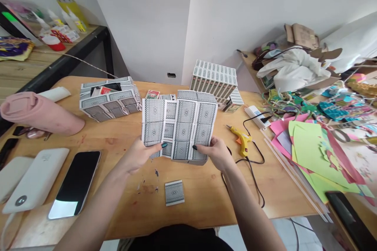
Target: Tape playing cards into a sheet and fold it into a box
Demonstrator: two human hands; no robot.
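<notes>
Between my hands is a panel of folded playing cards point(184, 125), patterned backs facing me, raised over the wooden table. My left hand point(144, 151) grips its left part, thumb on the front. On the right edge my right hand point(216, 151) is closed, its thumb also across the front. A narrow recessed strip runs between the left column and the wider right part. One loose folded card point(174, 193) lies on the table below. Behind to the left stands a box made of cards point(110, 100), with a red card pack inside its opening.
A stack of card packs point(214, 80) stands at the back. To the right lie a yellow glue gun point(242, 140) with its cord, a power strip point(257, 117) and coloured paper point(315, 149). At left are a phone point(75, 184), power bank point(37, 180) and pink tumbler point(41, 113).
</notes>
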